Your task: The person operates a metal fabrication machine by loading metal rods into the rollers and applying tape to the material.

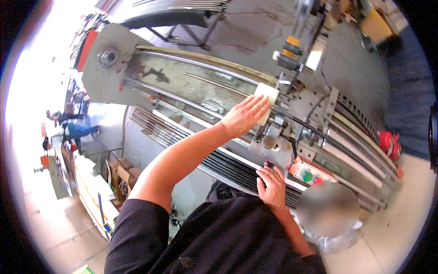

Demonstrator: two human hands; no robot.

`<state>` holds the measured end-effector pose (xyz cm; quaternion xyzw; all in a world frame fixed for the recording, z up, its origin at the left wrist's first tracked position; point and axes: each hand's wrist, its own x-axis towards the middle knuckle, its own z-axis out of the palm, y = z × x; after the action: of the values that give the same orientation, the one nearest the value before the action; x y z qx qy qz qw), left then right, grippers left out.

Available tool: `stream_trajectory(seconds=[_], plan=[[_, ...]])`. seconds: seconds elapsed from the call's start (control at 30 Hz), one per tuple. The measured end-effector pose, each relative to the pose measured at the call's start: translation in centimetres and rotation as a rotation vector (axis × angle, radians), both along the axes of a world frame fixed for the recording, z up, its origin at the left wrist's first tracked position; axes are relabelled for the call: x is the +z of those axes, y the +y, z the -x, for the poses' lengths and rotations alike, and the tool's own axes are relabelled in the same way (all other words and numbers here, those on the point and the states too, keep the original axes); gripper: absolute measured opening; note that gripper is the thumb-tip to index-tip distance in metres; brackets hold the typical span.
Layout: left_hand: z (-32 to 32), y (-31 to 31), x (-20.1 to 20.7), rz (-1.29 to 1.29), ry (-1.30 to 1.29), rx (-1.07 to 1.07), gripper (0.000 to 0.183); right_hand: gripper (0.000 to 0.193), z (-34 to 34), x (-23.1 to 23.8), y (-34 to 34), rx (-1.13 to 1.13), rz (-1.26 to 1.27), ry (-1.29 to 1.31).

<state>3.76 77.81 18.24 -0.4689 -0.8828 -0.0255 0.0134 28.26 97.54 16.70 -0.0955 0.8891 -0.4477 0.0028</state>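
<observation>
My left hand (pixel 248 114) reaches across a long metal machine (pixel 178 75). Its fingers lie stretched out over a pale cream block (pixel 267 96) beside the carriage. A thin rod (pixel 214 83) runs along the machine bed toward that block. Close to my body, my right hand (pixel 272 186) has its fingers apart at the machine's near edge. It is nearest to a row of dark rods (pixel 230 169) and a control box (pixel 312 174) with a green and a red button. Whether its fingertips touch the edge I cannot tell.
A metal carriage with a cylindrical fitting (pixel 272 132) and cables sits across the rails. Beyond the machine stands a rack of long bars (pixel 175 11). A red bundle (pixel 389 145) lies at the right end. Another person (pixel 75 123) is at the far left, near cardboard boxes (pixel 123 176).
</observation>
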Motion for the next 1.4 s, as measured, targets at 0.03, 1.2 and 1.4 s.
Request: stream_trajectory(seconds=[0.03,1.2,1.4], plan=[[0.1,-0.2,0.3,0.018,0.028,-0.006,0.081,0.025,-0.1,0.5,-0.3,0.003,0.026,-0.001],[17.9,-37.2,4.8,0.056,-0.045,0.0,0.078,0.035,15.6,12.9,-36.3,-0.292,-0.186,0.159],[22.5,-46.2,7.1,0.082,-0.179,0.11,0.089,0.043,17.1,11.7,-38.9,-0.302,-0.343,0.29]])
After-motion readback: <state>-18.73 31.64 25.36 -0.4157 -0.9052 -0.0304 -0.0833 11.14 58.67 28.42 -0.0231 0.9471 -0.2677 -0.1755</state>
